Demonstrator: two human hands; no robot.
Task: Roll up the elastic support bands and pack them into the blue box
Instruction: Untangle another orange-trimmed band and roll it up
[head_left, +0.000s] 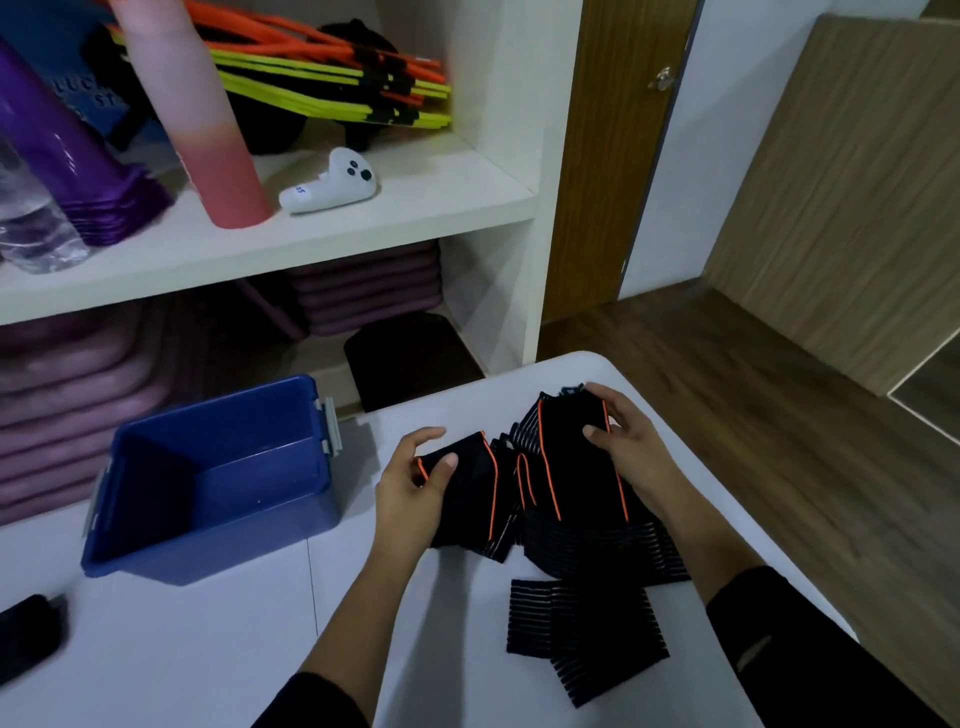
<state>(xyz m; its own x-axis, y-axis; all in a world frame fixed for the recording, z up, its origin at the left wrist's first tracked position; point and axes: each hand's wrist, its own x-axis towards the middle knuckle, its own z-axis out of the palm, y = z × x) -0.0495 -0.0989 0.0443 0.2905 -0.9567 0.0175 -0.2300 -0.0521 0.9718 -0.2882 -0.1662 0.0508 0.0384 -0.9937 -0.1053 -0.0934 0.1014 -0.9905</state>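
Hands clamped: left hand (415, 486) and right hand (631, 449) each grip black orange-edged elastic bands (571, 499) heaped on white counter (182, 649), 3 o'clock of blue plastic box (223, 545). Tangled pile may drag along, spoiling the roll.

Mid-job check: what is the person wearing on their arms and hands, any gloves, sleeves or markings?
No gloves: the left hand and right hand are bare, with no ring or watch showing. Both arms wear black sleeves that end near the elbows. The left sleeve looks plain; the right sleeve bears a small pale mark.
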